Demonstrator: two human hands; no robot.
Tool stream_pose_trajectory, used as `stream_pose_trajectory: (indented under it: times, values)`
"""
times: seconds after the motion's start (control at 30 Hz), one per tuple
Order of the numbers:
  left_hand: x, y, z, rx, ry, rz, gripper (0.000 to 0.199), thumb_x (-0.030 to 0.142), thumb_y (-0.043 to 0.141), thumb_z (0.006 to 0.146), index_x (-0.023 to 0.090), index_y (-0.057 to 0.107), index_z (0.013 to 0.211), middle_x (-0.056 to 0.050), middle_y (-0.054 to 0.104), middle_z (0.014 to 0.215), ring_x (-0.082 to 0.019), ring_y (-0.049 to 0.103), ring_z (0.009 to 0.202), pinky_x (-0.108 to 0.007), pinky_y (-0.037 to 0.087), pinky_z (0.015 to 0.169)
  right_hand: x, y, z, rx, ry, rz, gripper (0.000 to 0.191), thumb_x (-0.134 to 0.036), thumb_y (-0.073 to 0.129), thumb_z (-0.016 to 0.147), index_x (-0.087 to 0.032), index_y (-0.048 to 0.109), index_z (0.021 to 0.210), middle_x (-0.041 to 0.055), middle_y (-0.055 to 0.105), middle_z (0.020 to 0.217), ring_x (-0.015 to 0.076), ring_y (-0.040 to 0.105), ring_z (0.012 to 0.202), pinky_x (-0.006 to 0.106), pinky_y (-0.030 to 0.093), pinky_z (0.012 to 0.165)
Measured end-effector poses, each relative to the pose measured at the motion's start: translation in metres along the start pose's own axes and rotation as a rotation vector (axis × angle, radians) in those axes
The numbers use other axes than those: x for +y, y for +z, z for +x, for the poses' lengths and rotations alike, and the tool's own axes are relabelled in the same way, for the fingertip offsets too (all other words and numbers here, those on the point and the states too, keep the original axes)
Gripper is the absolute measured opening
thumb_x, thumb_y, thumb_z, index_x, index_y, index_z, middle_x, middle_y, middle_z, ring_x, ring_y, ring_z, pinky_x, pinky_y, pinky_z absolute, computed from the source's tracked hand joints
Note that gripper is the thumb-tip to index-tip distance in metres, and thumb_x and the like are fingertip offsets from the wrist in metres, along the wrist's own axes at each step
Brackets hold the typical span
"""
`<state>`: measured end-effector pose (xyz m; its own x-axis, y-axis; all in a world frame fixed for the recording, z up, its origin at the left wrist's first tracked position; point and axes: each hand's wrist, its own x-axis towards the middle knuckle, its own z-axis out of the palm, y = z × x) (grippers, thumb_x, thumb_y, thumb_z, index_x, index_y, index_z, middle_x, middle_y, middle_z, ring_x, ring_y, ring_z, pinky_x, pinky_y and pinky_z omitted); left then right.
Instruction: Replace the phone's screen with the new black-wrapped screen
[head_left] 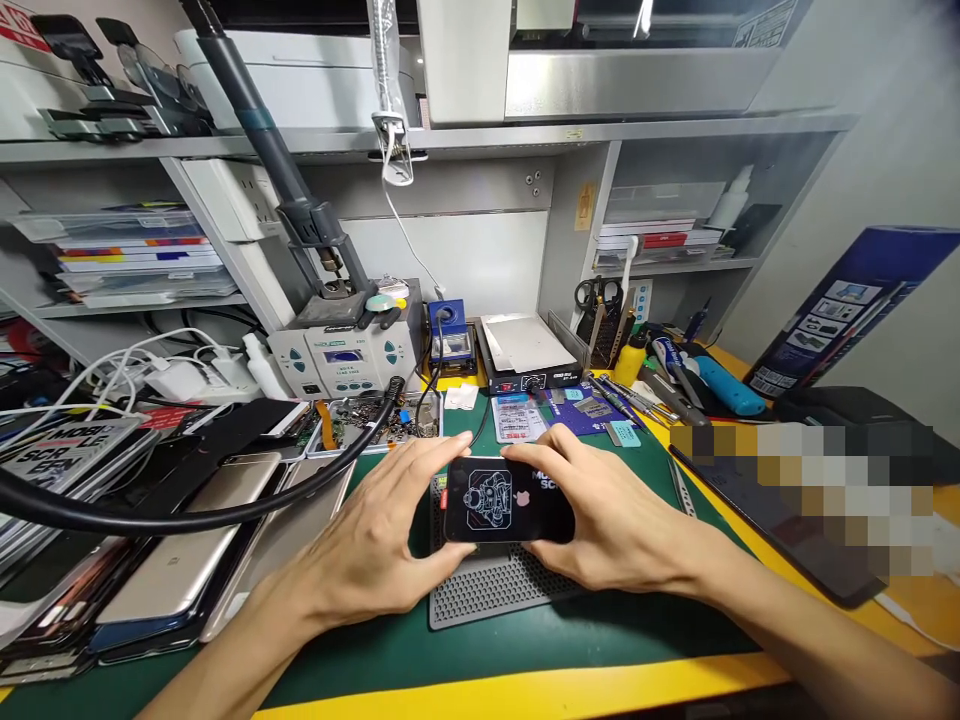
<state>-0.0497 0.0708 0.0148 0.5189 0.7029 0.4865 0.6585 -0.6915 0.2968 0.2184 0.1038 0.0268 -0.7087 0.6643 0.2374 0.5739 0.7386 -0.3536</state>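
Right now both hands meet over a dark phone that sits on a grey perforated mat near the middle of the green work mat, a little back from its front edge. The left hand grips the phone's left end, fingers curled along the far edge and the thumb down at the near side; the right hand clasps the right end the same way, its index finger lying across the top edge. The phone's back faces up, showing a white astronaut drawing and a reddish apple mark. Whether the phone rests fully on the perforated mat or is lifted slightly off it cannot be told. Along the left edge of the desk lies a heap of other phones and back covers, with a thick black hose curving over them toward a hot-air station at the back. Beside that station, toward the back centre, stand a small blue box and a heating plate. Toward the back right corner a clutter of screwdrivers and tools spreads over the yellow border, and a blue carton leans against the wall
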Motion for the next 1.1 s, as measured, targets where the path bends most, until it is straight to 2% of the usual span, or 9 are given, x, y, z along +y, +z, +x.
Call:
stream_pose_trajectory:
  times: [0.33,0.5,0.63,0.73,0.8,0.9,1.0,1.03,1.1]
  values:
    - [-0.001,0.004,0.001,0.039,0.046,-0.011,0.083,0.026,0.07,0.085,0.029,0.027,0.155,-0.01,0.058,0.141,-0.028,0.054,0.13,-0.043,0.041,0.113,0.003,0.005,0.001,0.015,-0.015,-0.023,0.07,-0.021,0.066,0.075,-0.024,0.042,0.141,0.008,0.048,0.11,0.0225,0.054,0.088,0.036,0.049,0.073]
    - [-0.003,-0.001,0.002,0.07,-0.003,-0.059,0.083,0.028,0.074,0.081,0.027,0.034,0.154,-0.007,0.059,0.142,-0.028,0.055,0.131,-0.042,0.039,0.115,0.003,0.002,0.0,0.017,0.055,0.054,0.069,-0.023,0.069,0.073,-0.021,0.046,0.139,0.0095,0.054,0.114,0.0239,0.057,0.088,0.038,0.049,0.073]
    - [-0.01,-0.028,-0.002,0.234,-0.193,-0.093,0.07,0.033,0.077,0.08,0.025,0.05,0.144,-0.007,0.058,0.142,-0.029,0.054,0.131,-0.041,0.039,0.115,0.015,-0.006,0.001,0.099,0.211,0.221,0.069,-0.027,0.078,0.068,-0.023,0.053,0.133,0.008,0.058,0.12,0.0277,0.06,0.103,0.043,0.048,0.089]
    - [-0.01,-0.048,-0.01,0.465,-0.349,-0.098,0.037,0.03,0.065,0.09,0.026,0.063,0.127,-0.004,0.068,0.118,-0.025,0.061,0.116,-0.04,0.043,0.108,0.028,-0.013,0.005,0.183,0.332,0.304,0.072,-0.037,0.082,0.069,-0.023,0.052,0.132,0.0099,0.057,0.132,0.0315,0.055,0.121,0.048,0.041,0.105]
    - [-0.006,-0.055,-0.018,0.523,-0.406,-0.114,0.024,0.031,0.064,0.091,0.027,0.069,0.114,-0.002,0.07,0.106,-0.025,0.064,0.105,-0.038,0.046,0.103,0.034,-0.018,0.007,0.221,0.413,0.381,0.075,-0.044,0.083,0.069,-0.021,0.051,0.133,0.0107,0.061,0.13,0.0313,0.059,0.118,0.048,0.043,0.104]
    - [0.007,-0.059,-0.038,0.505,-0.453,-0.147,0.017,0.034,0.069,0.087,0.027,0.074,0.101,-0.001,0.072,0.103,-0.025,0.065,0.1,-0.035,0.049,0.097,0.037,-0.03,0.004,0.274,0.509,0.483,0.076,-0.051,0.083,0.069,-0.02,0.052,0.132,0.0101,0.066,0.121,0.0296,0.064,0.109,0.045,0.049,0.096]
    - [0.025,-0.057,-0.064,0.481,-0.562,-0.22,0.021,0.039,0.069,0.088,0.029,0.073,0.106,-0.001,0.075,0.102,-0.024,0.068,0.096,-0.032,0.053,0.086,0.032,-0.042,-0.008,0.32,0.618,0.543,0.078,-0.053,0.084,0.067,-0.02,0.055,0.131,0.009,0.068,0.113,0.0297,0.065,0.1,0.044,0.051,0.085]
    - [0.033,-0.053,-0.072,0.457,-0.691,-0.361,0.025,0.042,0.069,0.087,0.03,0.072,0.109,-0.001,0.076,0.098,-0.023,0.07,0.091,-0.031,0.056,0.081,0.028,-0.044,-0.013,0.324,0.657,0.564,0.078,-0.053,0.085,0.066,-0.02,0.056,0.13,0.0087,0.068,0.11,0.0296,0.065,0.096,0.043,0.052,0.08]
    - [0.05,-0.039,-0.082,0.365,-0.806,-0.665,0.032,0.05,0.068,0.086,0.027,0.073,0.107,-0.004,0.077,0.092,-0.024,0.071,0.082,-0.034,0.059,0.076,0.015,-0.042,-0.024,0.306,0.72,0.627,0.074,-0.053,0.085,0.065,-0.021,0.06,0.126,0.0082,0.069,0.106,0.0289,0.065,0.09,0.04,0.051,0.073]
